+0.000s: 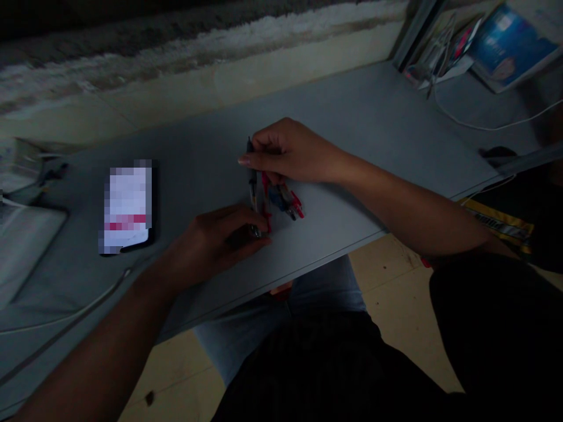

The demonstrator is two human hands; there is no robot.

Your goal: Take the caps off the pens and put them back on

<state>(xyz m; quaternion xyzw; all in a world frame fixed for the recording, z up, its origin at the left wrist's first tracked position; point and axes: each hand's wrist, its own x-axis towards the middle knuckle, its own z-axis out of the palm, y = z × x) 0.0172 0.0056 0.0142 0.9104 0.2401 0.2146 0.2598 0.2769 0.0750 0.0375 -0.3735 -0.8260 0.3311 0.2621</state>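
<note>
Okay, a slim dark pen (252,181) sits between both hands over the grey desk (365,117), its upper part pinched by the right hand (292,153) with fingers curled together on it, its lower end wrapped by the closed fingers of the left hand (220,237), beside a thin red piece (265,205). A small red-and-blue plastic object (284,200) lies just right of the pen under the right hand, exact kind unclear. Further out, a lit phone (127,208) with a blurred screen lies left of the hands, a white cable (484,126) runs along the back right, and a blue-covered book (510,47) sits in the far corner.
</note>
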